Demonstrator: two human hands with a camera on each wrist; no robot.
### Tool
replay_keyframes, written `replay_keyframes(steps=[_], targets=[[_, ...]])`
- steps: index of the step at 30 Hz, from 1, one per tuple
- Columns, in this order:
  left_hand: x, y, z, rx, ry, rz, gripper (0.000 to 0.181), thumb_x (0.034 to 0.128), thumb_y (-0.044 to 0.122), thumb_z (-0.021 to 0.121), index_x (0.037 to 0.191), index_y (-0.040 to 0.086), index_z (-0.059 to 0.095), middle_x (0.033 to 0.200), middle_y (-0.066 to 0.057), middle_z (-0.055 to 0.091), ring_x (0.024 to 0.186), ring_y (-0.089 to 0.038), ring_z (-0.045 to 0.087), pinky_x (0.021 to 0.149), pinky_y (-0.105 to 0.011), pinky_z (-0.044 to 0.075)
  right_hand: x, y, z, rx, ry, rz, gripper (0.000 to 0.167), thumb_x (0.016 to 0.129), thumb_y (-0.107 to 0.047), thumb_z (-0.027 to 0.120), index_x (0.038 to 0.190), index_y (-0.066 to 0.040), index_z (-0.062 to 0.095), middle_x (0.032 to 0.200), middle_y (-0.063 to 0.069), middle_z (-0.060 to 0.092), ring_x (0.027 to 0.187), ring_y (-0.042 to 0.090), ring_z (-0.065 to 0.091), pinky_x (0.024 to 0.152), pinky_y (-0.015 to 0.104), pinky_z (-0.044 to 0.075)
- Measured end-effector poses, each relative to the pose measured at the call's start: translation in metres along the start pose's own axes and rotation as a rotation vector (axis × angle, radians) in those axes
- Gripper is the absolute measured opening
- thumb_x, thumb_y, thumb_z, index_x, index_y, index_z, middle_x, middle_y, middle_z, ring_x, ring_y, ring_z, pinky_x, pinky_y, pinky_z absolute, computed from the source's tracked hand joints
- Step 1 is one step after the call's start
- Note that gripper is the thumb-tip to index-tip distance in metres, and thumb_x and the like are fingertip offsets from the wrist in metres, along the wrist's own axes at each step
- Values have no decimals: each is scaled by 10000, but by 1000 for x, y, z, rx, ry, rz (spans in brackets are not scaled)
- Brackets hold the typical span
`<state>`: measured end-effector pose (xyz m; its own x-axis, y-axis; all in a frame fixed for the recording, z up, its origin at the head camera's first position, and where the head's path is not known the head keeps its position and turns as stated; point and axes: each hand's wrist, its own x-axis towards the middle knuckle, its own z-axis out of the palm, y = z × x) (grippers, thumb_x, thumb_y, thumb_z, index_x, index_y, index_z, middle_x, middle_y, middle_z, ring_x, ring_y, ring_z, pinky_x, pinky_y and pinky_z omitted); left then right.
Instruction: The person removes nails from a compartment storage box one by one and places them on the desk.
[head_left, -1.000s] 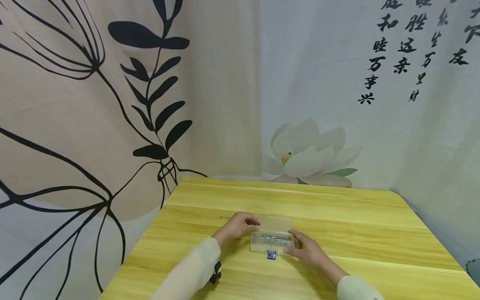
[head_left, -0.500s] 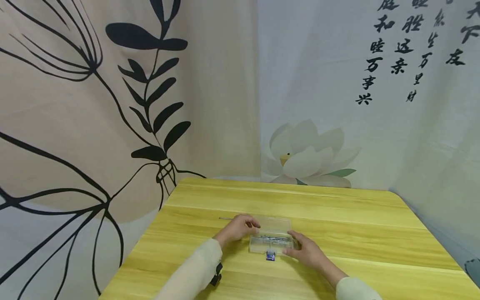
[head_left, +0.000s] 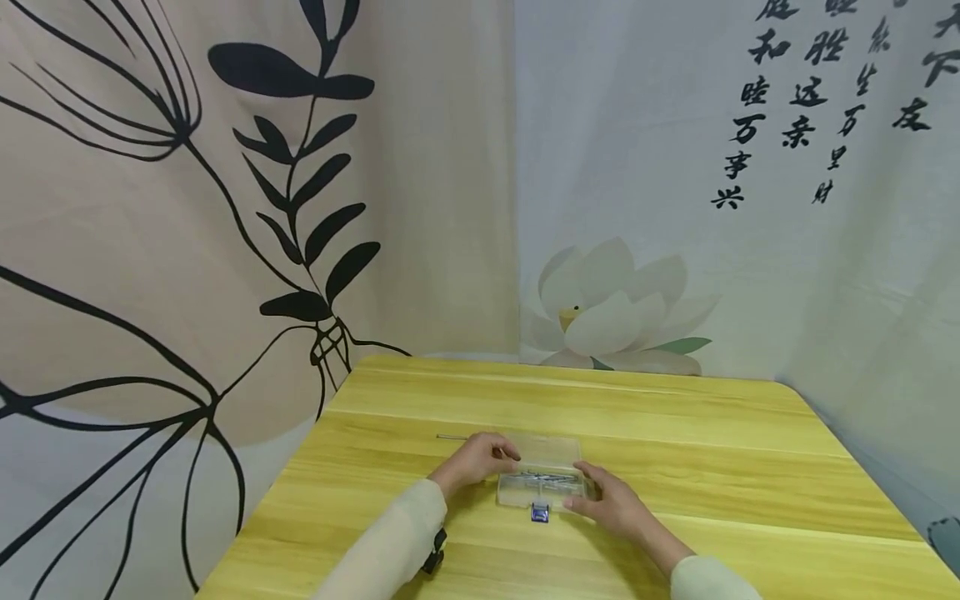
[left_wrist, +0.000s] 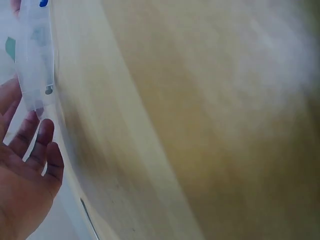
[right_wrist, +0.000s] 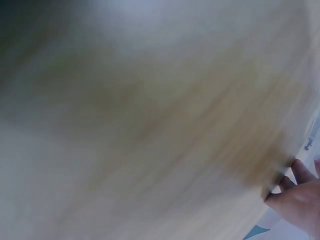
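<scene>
A clear plastic box (head_left: 519,493) stands on the table with its lid (head_left: 551,450) laid back and a blue latch (head_left: 540,512) at its front. Thin metal pieces (head_left: 543,477), like nails or screws, lie in its rear part. My right hand (head_left: 618,502) holds the box's right end, thumb at the front corner and fingers behind. At the back left corner is my left hand (head_left: 480,458), its fingers loosely bent and spread, thumb near the rim. In the left wrist view, fingertips (left_wrist: 46,127) are close to the box's end; exact contact is unclear.
A thin metal rod (head_left: 450,437) lies on the wooden table (head_left: 675,425) beyond the left hand. Behind the table hangs a printed curtain (head_left: 442,183). A black strap (head_left: 433,554) shows at the left sleeve.
Both hands keep almost the same places at the box. The view has shifted very slightly.
</scene>
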<state>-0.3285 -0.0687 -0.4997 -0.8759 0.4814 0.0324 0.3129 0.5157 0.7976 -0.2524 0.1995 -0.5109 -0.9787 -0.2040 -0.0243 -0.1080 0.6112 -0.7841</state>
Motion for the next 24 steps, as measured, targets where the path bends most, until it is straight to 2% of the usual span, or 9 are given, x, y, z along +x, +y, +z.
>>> replay_keyframes(steps=[4, 9, 17, 24], targets=[[0, -1, 3, -5, -12, -8, 68, 913, 142, 730, 969, 113, 756, 921, 43, 627, 803, -127, 527, 689, -301, 454, -1, 1, 0, -9, 0, -1, 746, 872, -402, 759, 1465, -55, 471, 1442, 249, 470, 1305, 475, 433, 1020, 617, 368], [1, 1, 3, 47, -7, 11, 40, 902, 137, 743, 893, 156, 778, 915, 80, 617, 823, -106, 525, 733, -306, 451, 0, 1, 0, 0, -3, -8, 743, 878, -402, 754, 1468, -54, 468, 1448, 249, 464, 1312, 475, 425, 1022, 616, 367], [4, 0, 5, 87, -18, -1, 50, 884, 154, 764, 900, 116, 791, 911, 76, 602, 851, -97, 539, 766, -306, 462, 0, 1, 1, 6, -8, -11, 742, 883, -403, 747, 1471, -53, 461, 1458, 255, 450, 1325, 484, 405, 1035, 629, 342], [8, 0, 5, 97, -42, 14, 49, 881, 153, 764, 889, 126, 804, 863, 62, 584, 814, -107, 525, 736, -293, 450, 0, 0, -1, -1, 2, 4, 738, 878, -403, 751, 1473, -72, 466, 1459, 249, 450, 1321, 482, 411, 1030, 630, 348]])
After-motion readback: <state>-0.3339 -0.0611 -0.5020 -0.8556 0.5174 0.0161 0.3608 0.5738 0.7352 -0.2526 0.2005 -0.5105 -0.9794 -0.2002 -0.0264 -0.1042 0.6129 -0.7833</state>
